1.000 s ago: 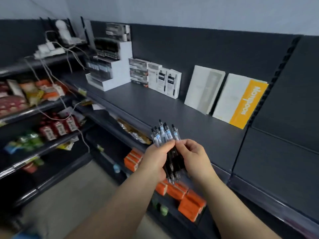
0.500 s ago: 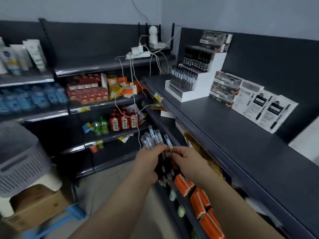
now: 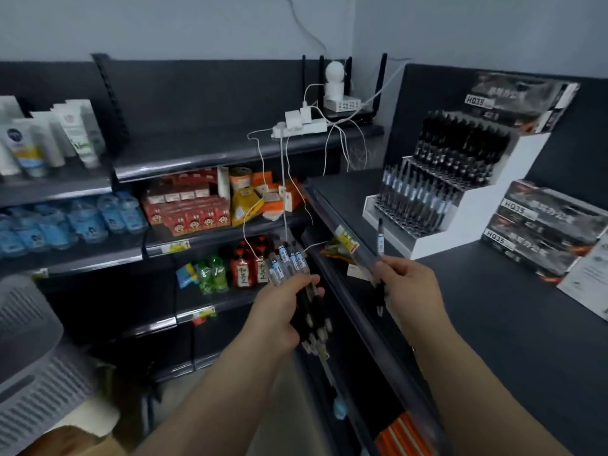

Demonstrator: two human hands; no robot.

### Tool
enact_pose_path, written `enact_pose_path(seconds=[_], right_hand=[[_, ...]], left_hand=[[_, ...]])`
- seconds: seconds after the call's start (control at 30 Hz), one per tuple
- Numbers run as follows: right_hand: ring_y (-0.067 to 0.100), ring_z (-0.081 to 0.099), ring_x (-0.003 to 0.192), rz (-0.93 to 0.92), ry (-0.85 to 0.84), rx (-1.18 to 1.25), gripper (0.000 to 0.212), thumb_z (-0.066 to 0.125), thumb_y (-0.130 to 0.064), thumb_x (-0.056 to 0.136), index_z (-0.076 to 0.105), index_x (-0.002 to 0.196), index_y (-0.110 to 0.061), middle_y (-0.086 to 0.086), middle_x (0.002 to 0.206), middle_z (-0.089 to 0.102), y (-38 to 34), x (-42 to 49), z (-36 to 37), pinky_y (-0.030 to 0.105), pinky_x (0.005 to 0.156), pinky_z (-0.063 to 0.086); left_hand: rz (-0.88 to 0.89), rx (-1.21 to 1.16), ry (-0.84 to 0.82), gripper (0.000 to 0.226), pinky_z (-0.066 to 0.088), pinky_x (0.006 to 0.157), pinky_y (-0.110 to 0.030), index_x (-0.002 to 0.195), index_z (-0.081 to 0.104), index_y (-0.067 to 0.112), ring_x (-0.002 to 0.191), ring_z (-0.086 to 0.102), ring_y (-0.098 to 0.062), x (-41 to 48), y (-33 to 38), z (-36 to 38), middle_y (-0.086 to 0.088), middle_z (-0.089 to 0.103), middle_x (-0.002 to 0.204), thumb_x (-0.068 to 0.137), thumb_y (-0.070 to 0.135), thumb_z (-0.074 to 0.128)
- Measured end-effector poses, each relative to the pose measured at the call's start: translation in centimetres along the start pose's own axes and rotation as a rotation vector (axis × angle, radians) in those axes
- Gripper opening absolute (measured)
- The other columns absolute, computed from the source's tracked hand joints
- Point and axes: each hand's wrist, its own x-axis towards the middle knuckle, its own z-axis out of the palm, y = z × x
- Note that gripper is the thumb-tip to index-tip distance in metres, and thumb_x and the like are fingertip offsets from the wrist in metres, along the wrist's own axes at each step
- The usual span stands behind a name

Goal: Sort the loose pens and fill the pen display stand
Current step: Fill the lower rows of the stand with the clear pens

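Left grip [image 3: 283, 311] clasps pen bundle [image 3: 287, 262]; right grip [image 3: 408, 284] pinches single pen [image 3: 380, 236].

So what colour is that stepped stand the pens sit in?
The pen display stand is white, clearest in the head view.
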Motion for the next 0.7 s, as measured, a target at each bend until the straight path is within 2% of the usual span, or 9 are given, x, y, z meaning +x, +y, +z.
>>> enact_pose_path(seconds=[0.13,0.23,0.27,0.37,0.43,0.5,0.57,0.63,0.7], right_hand=[[0.003,0.054,0.061,-0.013,0.085,-0.053,0.019,0.060,-0.020,0.089,0.070,0.101,-0.009,-0.009,0.070,0.062,0.2,4.3,0.3,0.019,0.056,0.042],[0.005,0.047,0.050,-0.012,0.187,-0.104,0.013,0.059,-0.020,0.090,0.071,0.090,-0.013,-0.001,0.064,0.059,0.0,7.4,0.4,0.017,0.049,0.038],[0.007,0.048,0.052,-0.016,0.236,-0.128,0.013,0.059,-0.020,0.090,0.070,0.089,-0.013,0.002,0.067,0.061,-0.2,8.4,0.5,0.017,0.047,0.038],[0.011,0.062,0.075,-0.042,0.408,-0.167,0.022,0.059,-0.023,0.090,0.067,0.110,-0.014,0.001,0.090,0.069,-1.1,11.1,0.8,0.019,0.062,0.044],[0.012,0.062,0.084,-0.063,0.546,-0.181,0.027,0.059,-0.023,0.091,0.065,0.115,-0.013,-0.002,0.096,0.068,-2.0,12.7,1.1,0.022,0.075,0.046],[0.012,0.060,0.086,-0.089,0.666,-0.217,0.028,0.058,-0.023,0.091,0.064,0.116,-0.013,-0.002,0.097,0.065,-2.9,14.0,1.4,0.025,0.081,0.047],[0.009,0.060,0.076,-0.100,0.752,-0.240,0.029,0.057,-0.024,0.092,0.063,0.118,-0.013,-0.002,0.098,0.065,-3.4,15.1,1.5,0.017,0.071,0.050],[-0.002,0.054,0.065,-0.089,0.806,-0.281,0.028,0.055,-0.023,0.093,0.062,0.118,-0.012,-0.003,0.093,0.063,-3.3,16.0,1.6,0.004,0.051,0.041],[-0.005,0.051,0.062,-0.068,0.820,-0.388,0.027,0.054,-0.023,0.094,0.063,0.117,-0.012,-0.002,0.091,0.064,-2.9,16.7,1.8,0.003,0.047,0.036]], left_hand=[[-0.023,-0.003,-0.041,0.007,0.052,0.051,-0.026,0.082,0.068,0.003,0.060,0.064,-0.017,4.8,2.2,1.8,-0.008,0.066,0.065,0.083,0.010,0.065],[-0.051,0.025,-0.110,0.013,0.052,0.047,-0.023,0.094,0.067,0.002,0.057,0.064,-0.016,8.8,4.1,3.7,-0.009,0.065,0.070,0.082,0.008,0.065],[-0.057,0.050,-0.132,0.015,0.051,0.046,-0.023,0.096,0.067,0.002,0.057,0.064,-0.016,10.3,4.7,4.3,-0.009,0.065,0.071,0.082,0.008,0.065],[-0.074,0.114,-0.222,0.017,0.050,0.048,-0.024,0.098,0.065,0.001,0.060,0.062,-0.019,14.4,6.7,5.9,-0.009,0.064,0.071,0.083,0.008,0.064],[-0.094,0.135,-0.281,0.017,0.050,0.045,-0.025,0.100,0.064,0.001,0.065,0.063,-0.019,17.0,8.0,6.9,-0.009,0.063,0.073,0.085,0.008,0.063],[-0.118,0.157,-0.314,0.021,0.049,0.042,-0.024,0.104,0.063,-0.001,0.071,0.064,-0.020,19.1,9.1,7.7,-0.011,0.062,0.079,0.086,0.008,0.064],[-0.142,0.202,-0.353,0.031,0.050,0.044,-0.025,0.113,0.061,-0.001,0.070,0.066,-0.018,20.9,9.8,8.2,-0.010,0.063,0.082,0.084,0.010,0.067],[-0.165,0.237,-0.394,0.035,0.052,0.051,-0.027,0.116,0.062,0.001,0.068,0.068,-0.017,22.5,10.2,8.4,-0.007,0.065,0.079,0.083,0.011,0.069],[-0.181,0.255,-0.425,0.034,0.051,0.056,-0.028,0.115,0.063,0.003,0.069,0.069,-0.016,23.9,10.3,8.7,-0.006,0.066,0.080,0.082,0.011,0.069]])
